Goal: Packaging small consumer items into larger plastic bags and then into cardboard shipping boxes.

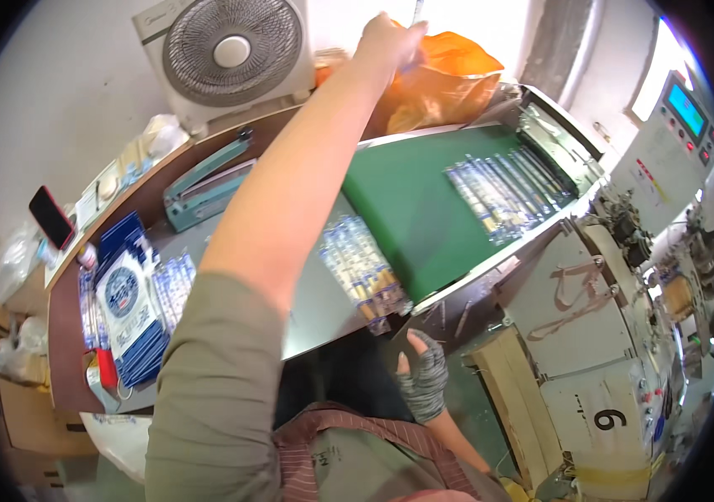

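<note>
My left arm stretches up across the bench, and my left hand (pixel 386 43) is closed over the open orange plastic bag (pixel 445 96). A slim, pale, bluish stick (pixel 418 10) pokes up from its fingers, partly cut off by the picture's edge. Low beside the belt's near end hangs my right hand (pixel 426 376) in a grey knitted fingerless glove. Its thumb and a fingertip show apart, with nothing seen between them. Slim clear-wrapped sticks with blue print (pixel 508 192) lie in a row on the green conveyor belt (pixel 407 201). More wrapped sticks (pixel 361 268) lie in a pile on the metal bench top.
A box fan (pixel 231 52) stands behind the bench. Left of my arm are a teal bag sealer (pixel 198 201), blue-and-white printed bags (pixel 127 301) and a phone (pixel 51 217). A machine with a control panel (pixel 683 125) stands at the right, a wooden beam (pixel 512 410) below it.
</note>
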`<state>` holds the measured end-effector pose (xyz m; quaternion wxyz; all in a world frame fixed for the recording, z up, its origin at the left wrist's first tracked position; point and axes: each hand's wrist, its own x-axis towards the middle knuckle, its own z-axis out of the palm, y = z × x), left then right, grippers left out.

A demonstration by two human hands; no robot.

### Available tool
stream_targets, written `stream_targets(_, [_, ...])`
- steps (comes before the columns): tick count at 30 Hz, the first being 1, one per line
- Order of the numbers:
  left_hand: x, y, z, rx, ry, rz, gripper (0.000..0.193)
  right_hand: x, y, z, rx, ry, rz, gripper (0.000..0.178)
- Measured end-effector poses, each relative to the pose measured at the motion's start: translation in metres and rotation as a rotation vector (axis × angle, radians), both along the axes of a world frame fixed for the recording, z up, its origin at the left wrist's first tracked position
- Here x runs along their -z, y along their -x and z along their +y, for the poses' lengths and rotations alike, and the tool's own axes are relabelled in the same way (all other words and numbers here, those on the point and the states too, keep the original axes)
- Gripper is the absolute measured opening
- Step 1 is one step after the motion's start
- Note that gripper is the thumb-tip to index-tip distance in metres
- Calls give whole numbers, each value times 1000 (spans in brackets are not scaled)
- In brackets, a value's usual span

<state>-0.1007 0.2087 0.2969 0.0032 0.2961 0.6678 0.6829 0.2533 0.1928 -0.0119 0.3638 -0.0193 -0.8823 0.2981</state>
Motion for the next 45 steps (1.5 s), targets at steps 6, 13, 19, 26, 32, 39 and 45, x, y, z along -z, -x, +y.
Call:
stream_targets(6, [101,-56,-2,79,-284,-106,77,32,15,51,228,-36,-155,55])
stream_targets(13, [347,-101,-68,-645,542,-147,94,46,116,67,-195,77,-437,74])
stream_targets(19, [349,-83,-95,-528,831,-116,99,24,152,1,-281,-179,-235,51])
stream_targets(26, [323,-79,-113,-415,770,-302,95,44,218,0,-113,679,-67,46])
stream_targets(32, [315,-104,-126,-430,280,-101,74,-17,247,-29,-526,1400,-413,42])
stream_targets(39, [237,-127,-160,-331,-377,466,84,-100,192,-40,-685,593,86,69])
stream_targets(45, [277,-160,-191,102,257,45,57,-67,138,-65,-433,782,-267,94])
